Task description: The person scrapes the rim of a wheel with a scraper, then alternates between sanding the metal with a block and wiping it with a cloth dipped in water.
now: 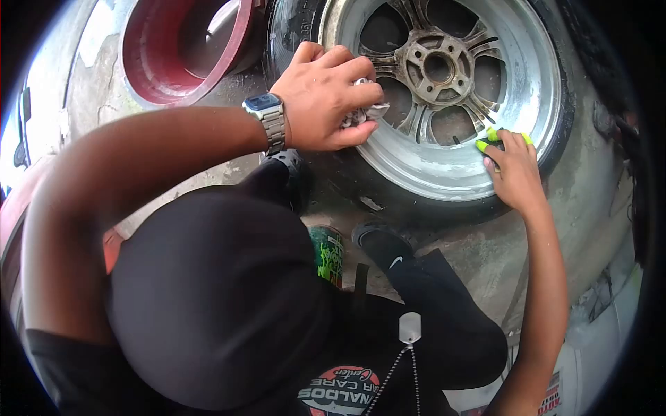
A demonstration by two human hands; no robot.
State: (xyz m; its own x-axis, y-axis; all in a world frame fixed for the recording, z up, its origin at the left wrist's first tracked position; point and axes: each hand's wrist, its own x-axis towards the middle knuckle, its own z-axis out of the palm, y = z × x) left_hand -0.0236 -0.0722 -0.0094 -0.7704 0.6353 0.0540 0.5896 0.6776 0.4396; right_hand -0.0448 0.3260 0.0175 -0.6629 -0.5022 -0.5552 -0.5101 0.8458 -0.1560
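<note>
My left hand, with a steel-banded watch on its wrist, is closed around a crumpled grey-white rag over the wheel's near-left rim edge. My right hand bends its fingers onto the inner barrel of the silver wheel rim at the near right. Bright yellow-green coverings show at its fingertips, and a small dark piece, too hidden to name, sits under them. The rim lies flat inside a black tire, its dirty spokes and hub facing up.
A red wheel barrel stands at the upper left beside the tire. Between my legs is a green-printed can. My shod foot rests close to the tire on the stained concrete floor. A dog-tag pendant hangs below me.
</note>
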